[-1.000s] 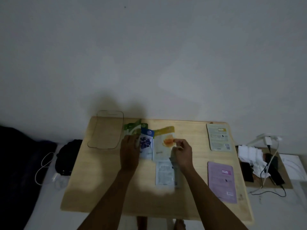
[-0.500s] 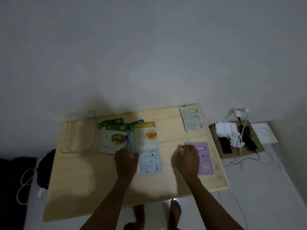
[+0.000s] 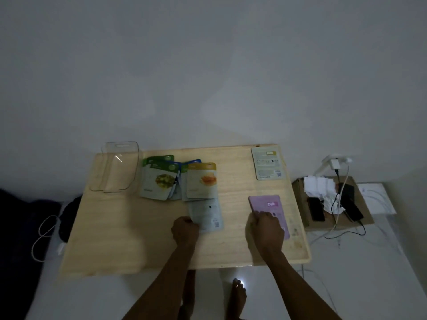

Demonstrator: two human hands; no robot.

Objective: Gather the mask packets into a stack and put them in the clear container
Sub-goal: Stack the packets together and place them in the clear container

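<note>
1. Since the earlier frames, we have drawn both hands back from the fanned packets toward the near half of the table (image 3: 129,245); the right hand has crossed to the pink packet.
2. Far left: the clear container (image 3: 119,168) stands at the table's back corner, with nothing visible inside it. We judge it is kept there so the finished stack needs only a short transfer.
3. Just beside it lies the green packet fan (image 3: 160,179), overlapping, with the yellow packet (image 3: 201,181) on a second small pile next to it. The overlap suggests partial gathering, not yet a squared stack.
4. The left hand (image 3: 184,230) is curled at the near-left corner of the pale blue packet (image 3: 206,214), fingers apparently pinching its edge; the dim light leaves the grip unconfirmed.
5. The right hand (image 3: 265,229) presses on the lower part of the pink packet (image 3: 269,205), fingers bent over it, probably to slide it leftward.
6. The beige packet (image 3: 268,163) lies apart at the back right corner, untouched.
</note>
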